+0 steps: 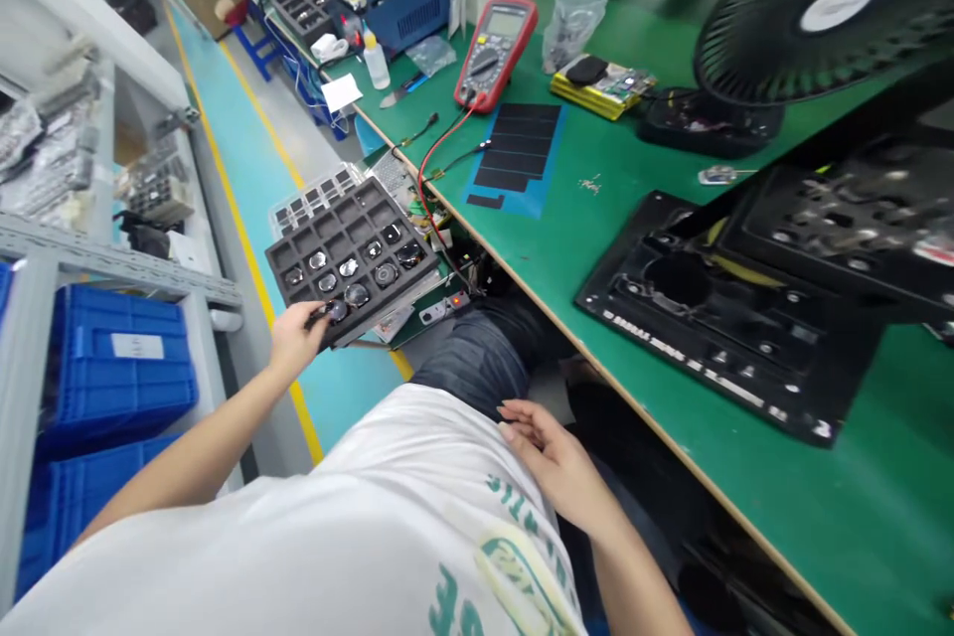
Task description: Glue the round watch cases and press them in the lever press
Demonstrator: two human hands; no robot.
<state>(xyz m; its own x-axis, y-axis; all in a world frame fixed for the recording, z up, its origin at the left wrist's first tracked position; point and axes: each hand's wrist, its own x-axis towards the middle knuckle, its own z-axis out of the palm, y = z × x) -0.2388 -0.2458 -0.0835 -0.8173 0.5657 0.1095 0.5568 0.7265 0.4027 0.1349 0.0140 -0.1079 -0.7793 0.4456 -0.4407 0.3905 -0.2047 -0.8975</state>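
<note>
My left hand [298, 338] reaches out to the left and pinches a small round part at the near corner of a black compartment tray [350, 253]. The tray holds several round shiny parts in its near cells; the far cells look empty. It rests on a stack of other trays beside the bench. My right hand [556, 462] lies on my lap below the bench edge, fingers loosely stretched, holding nothing. A black plastic panel [715, 318] lies on the green bench in front of me.
On the green bench [611, 209] stand a red multimeter [496, 50] with leads, a blue mat with black strips [518, 159], a black fan [812, 10], a plastic cup [573, 15] and a small white bottle [377, 60]. Blue bins [119, 368] fill shelves on the left.
</note>
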